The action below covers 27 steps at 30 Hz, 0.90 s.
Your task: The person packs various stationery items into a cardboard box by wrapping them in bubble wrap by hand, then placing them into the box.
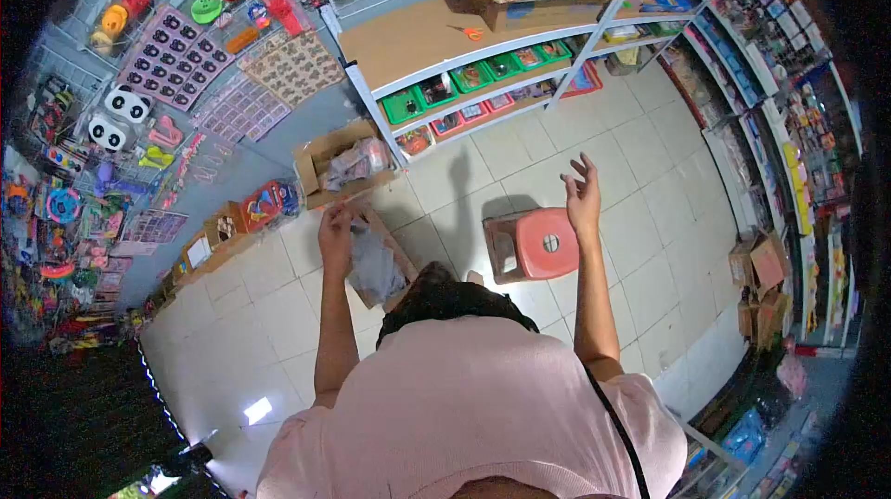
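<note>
My left hand (pixel 335 237) is raised at the left with its fingers curled together. Whether anything is between those fingers I cannot make out. Beside it on the floor lies a low cardboard box (pixel 395 255) with clear plastic bags (pixel 373 262) in it. Another open cardboard box (pixel 314 185), holding plastic-wrapped goods, stands just beyond that hand. My right hand (pixel 583 197) is up at the right, fingers apart and nothing in them. Below and left of it sits a pink plastic stool (pixel 543 262) with a round hole in its seat.
Ahead runs a shelf unit (pixel 408 51) with orange scissors (pixel 469 33), a large open carton (pixel 548 14) and green trays (pixel 471 77) of goods. Packaged toys (pixel 176 53) hang on the left wall. Stocked shelves (pixel 761 128) and small cartons (pixel 763 262) line the right side.
</note>
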Each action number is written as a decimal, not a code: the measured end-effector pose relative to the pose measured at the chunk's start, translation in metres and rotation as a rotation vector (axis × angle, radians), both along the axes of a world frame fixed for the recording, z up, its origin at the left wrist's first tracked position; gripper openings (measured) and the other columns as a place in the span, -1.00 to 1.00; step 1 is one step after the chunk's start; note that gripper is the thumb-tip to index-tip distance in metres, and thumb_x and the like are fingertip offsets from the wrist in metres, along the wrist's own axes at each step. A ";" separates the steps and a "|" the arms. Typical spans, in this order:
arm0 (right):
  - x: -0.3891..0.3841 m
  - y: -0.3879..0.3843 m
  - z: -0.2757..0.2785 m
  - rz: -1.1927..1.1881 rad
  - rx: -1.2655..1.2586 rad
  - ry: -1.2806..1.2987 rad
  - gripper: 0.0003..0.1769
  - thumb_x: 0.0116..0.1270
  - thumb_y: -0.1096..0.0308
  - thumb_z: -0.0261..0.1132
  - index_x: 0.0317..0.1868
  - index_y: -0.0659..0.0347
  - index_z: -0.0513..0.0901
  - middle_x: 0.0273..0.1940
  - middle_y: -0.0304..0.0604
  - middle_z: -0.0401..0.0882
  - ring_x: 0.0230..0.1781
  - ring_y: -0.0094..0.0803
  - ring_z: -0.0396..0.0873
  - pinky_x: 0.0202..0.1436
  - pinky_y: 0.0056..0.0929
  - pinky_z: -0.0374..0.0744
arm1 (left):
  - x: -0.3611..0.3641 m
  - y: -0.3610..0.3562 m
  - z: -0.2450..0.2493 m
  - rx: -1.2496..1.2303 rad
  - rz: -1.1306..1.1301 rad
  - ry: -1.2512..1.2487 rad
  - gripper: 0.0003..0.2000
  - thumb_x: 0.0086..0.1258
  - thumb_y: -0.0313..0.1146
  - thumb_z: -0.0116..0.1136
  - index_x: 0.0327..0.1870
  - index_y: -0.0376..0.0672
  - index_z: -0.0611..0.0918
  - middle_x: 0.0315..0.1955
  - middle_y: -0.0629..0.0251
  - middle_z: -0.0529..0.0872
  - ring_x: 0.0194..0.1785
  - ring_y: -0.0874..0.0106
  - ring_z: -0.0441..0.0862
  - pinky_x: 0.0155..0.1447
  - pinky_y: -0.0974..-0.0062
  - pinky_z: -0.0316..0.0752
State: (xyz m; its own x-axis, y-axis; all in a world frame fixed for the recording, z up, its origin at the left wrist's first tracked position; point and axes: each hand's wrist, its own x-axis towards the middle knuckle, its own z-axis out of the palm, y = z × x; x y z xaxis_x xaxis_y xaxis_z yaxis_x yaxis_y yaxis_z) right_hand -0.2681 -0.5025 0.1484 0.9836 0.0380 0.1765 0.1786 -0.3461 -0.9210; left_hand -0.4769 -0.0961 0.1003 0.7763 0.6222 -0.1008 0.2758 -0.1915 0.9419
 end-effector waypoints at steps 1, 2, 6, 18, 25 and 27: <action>0.017 0.010 -0.007 0.033 0.011 -0.002 -0.44 0.32 0.54 0.14 0.32 0.14 0.24 0.11 0.08 0.50 -0.15 -0.25 0.63 -0.13 -0.37 0.58 | 0.008 0.007 0.001 0.001 0.033 -0.015 -0.67 0.36 -0.34 0.15 0.08 -0.26 0.50 0.00 0.20 0.58 0.04 0.42 0.53 0.04 0.49 0.46; 0.032 0.021 -0.011 0.061 0.023 -0.011 -0.44 0.32 0.54 0.14 0.32 0.15 0.25 0.11 0.07 0.50 -0.15 -0.26 0.63 -0.13 -0.38 0.58 | 0.010 0.019 -0.018 0.015 0.074 0.013 -0.67 0.36 -0.32 0.15 0.08 -0.25 0.50 0.01 0.20 0.57 0.03 0.42 0.54 0.08 0.47 0.43; 0.086 0.077 0.003 0.170 -0.021 0.056 -0.48 0.35 0.50 0.14 0.31 0.13 0.28 0.11 0.00 0.51 -0.11 -0.35 0.61 -0.08 -0.45 0.56 | 0.050 0.031 0.001 -0.133 0.189 0.026 -0.70 0.37 -0.35 0.11 0.07 -0.27 0.51 0.00 0.21 0.58 0.02 0.40 0.54 0.09 0.45 0.44; 0.230 0.082 -0.200 0.325 -0.764 0.228 -0.33 0.15 0.37 0.30 0.30 0.10 0.30 0.15 0.02 0.45 0.24 -0.08 0.36 0.27 -0.09 0.36 | 0.309 0.048 0.043 0.122 -0.346 -0.082 -0.76 0.43 -0.41 0.01 0.05 -0.28 0.52 -0.15 0.23 0.64 -0.11 0.51 0.60 0.02 0.54 0.45; 0.121 -0.073 -0.535 0.694 -1.591 0.557 -0.33 0.35 -0.13 -0.05 0.38 -0.02 0.18 0.34 -0.10 0.22 0.39 -0.12 0.14 0.42 0.11 0.06 | 0.364 0.064 -0.007 0.197 -0.603 0.119 -0.76 0.41 -0.46 0.00 0.06 -0.26 0.50 -0.13 0.27 0.64 -0.06 0.47 0.60 0.02 0.51 0.45; 0.082 -0.099 -0.604 0.706 -1.619 0.632 -0.43 0.38 -0.05 -0.07 0.32 -0.02 0.30 0.33 -0.09 0.25 0.39 -0.09 0.13 0.41 0.20 -0.01 | 0.357 0.076 -0.026 0.232 -0.587 0.192 -0.76 0.45 -0.49 -0.06 0.09 -0.26 0.47 0.02 0.20 0.59 -0.04 0.43 0.60 0.03 0.49 0.45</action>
